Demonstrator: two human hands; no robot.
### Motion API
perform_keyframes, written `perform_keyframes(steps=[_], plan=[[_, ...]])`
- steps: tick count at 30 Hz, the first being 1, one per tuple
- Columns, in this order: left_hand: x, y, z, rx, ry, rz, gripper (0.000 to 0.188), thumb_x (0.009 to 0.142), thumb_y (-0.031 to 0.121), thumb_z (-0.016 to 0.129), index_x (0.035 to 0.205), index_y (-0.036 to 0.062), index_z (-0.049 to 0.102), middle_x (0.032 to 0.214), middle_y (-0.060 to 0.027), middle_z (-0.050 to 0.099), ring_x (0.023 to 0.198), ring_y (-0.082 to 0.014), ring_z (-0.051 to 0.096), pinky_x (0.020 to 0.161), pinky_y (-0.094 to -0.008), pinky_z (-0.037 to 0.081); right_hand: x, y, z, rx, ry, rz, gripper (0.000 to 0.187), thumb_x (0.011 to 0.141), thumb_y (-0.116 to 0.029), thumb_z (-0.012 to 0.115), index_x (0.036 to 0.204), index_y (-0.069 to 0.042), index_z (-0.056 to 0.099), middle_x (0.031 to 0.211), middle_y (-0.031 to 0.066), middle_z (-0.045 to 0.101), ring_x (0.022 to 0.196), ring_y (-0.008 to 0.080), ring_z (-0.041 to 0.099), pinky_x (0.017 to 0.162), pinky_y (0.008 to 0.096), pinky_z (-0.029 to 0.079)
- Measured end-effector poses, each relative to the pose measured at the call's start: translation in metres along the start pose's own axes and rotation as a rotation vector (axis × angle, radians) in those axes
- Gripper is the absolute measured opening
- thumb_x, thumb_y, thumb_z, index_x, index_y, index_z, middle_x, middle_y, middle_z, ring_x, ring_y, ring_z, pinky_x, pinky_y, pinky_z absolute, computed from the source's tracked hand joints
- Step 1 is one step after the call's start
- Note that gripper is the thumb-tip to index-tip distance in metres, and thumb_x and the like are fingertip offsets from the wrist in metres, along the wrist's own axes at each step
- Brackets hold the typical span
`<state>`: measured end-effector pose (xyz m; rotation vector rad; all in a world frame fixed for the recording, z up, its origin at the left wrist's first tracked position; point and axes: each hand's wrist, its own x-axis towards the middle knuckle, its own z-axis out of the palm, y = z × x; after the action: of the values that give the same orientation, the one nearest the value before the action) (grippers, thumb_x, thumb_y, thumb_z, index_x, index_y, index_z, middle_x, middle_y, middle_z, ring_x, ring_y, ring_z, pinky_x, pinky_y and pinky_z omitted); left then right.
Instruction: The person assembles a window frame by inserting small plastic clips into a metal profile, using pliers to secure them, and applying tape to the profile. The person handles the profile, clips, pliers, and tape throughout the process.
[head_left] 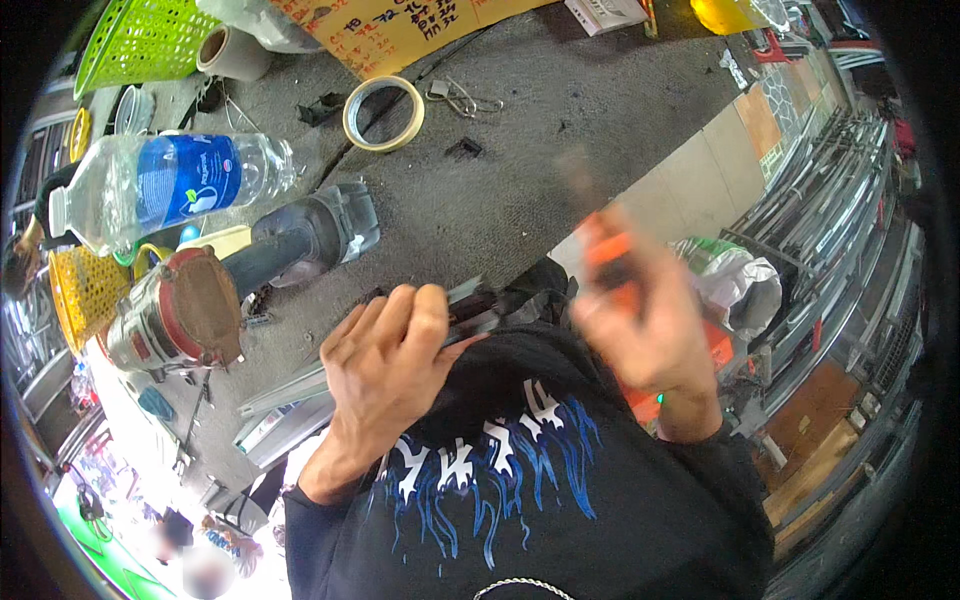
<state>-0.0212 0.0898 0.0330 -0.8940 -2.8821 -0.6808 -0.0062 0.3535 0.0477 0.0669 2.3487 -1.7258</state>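
A long grey metal profile (pixel 290 385) lies along the table's near edge, close to my body. My left hand (pixel 385 350) is closed around it near its right end, knuckles up. To the right, my right hand (pixel 655 325) is raised off the table and smeared by motion. Its fingers wrap round the orange-and-black handle of a hand tool (pixel 608 250). A thin blurred part sticks out from the handle toward the far side; its tip is too smeared to tell the tool's kind.
On the grey table are a cordless power tool (pixel 170 315), a clear plastic bottle (pixel 190 185), a tape roll (pixel 352 122) and a yellow written sheet (pixel 400 35). Green (pixel 145 40) and yellow (pixel 85 295) baskets stand left. Metal bars (pixel 830 220) and a white sack (pixel 745 290) lie right.
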Motion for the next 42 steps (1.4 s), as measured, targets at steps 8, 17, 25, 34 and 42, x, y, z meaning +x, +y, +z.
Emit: perform_keyframes(steps=[8, 17, 25, 34, 42], plan=[[0.012, 0.001, 0.001, 0.013, 0.039, -0.013, 0.055, 0.075, 0.03, 0.089, 0.116, 0.0059, 0.062, 0.087, -0.006, 0.06, 0.07, -0.0244, 0.062, 0.061, -0.0374, 0.049, -0.014, 0.007, -0.003, 0.535, 0.238, 0.113, 0.028, 0.095, -0.015, 0.06, 0.119, -0.001, 0.059, 0.082, 0.0015, 0.053, 0.069, 0.0073, 0.052, 0.064, 0.0271, 0.046], [0.008, 0.007, 0.004, -0.01, -0.034, -0.072, 0.054, 0.084, 0.024, 0.09, 0.121, -0.0012, 0.061, 0.094, -0.0198, 0.07, 0.075, -0.0396, 0.069, 0.066, -0.0448, 0.053, -0.003, 0.018, -0.021, 0.035, 0.051, 0.137, 0.026, 0.087, -0.008, 0.066, 0.112, -0.003, 0.06, 0.087, 0.0065, 0.062, 0.074, 0.0188, 0.057, 0.071, 0.0361, 0.048], [0.015, 0.008, 0.01, -0.021, 0.022, -0.058, 0.053, 0.081, 0.025, 0.09, 0.119, -0.0003, 0.061, 0.093, -0.017, 0.068, 0.074, -0.0363, 0.067, 0.064, -0.0435, 0.052, -0.001, 0.012, 0.01, 0.449, 0.046, 0.164, 0.02, 0.089, -0.007, 0.068, 0.105, -0.003, 0.058, 0.085, 0.0108, 0.066, 0.075, 0.0288, 0.065, 0.068, 0.0439, 0.05], [0.017, 0.009, 0.005, -0.04, 0.023, -0.051, 0.055, 0.074, 0.021, 0.09, 0.117, 0.0007, 0.061, 0.086, -0.0109, 0.061, 0.072, -0.03, 0.063, 0.062, -0.0419, 0.048, -0.001, 0.015, -0.003, -0.067, -0.099, 0.116, 0.034, 0.082, -0.008, 0.069, 0.113, -0.001, 0.055, 0.076, 0.0267, 0.061, 0.077, 0.0513, 0.064, 0.067, 0.047, 0.049], [0.013, 0.007, 0.004, -0.059, -0.001, -0.057, 0.055, 0.072, 0.01, 0.085, 0.122, -0.0025, 0.065, 0.093, -0.0136, 0.065, 0.078, -0.0321, 0.065, 0.071, -0.0418, 0.051, 0.009, -0.002, 0.013, -0.05, -0.369, 0.058, 0.03, 0.083, -0.01, 0.07, 0.109, -0.001, 0.058, 0.078, 0.0292, 0.065, 0.082, 0.0531, 0.067, 0.073, 0.054, 0.051]])
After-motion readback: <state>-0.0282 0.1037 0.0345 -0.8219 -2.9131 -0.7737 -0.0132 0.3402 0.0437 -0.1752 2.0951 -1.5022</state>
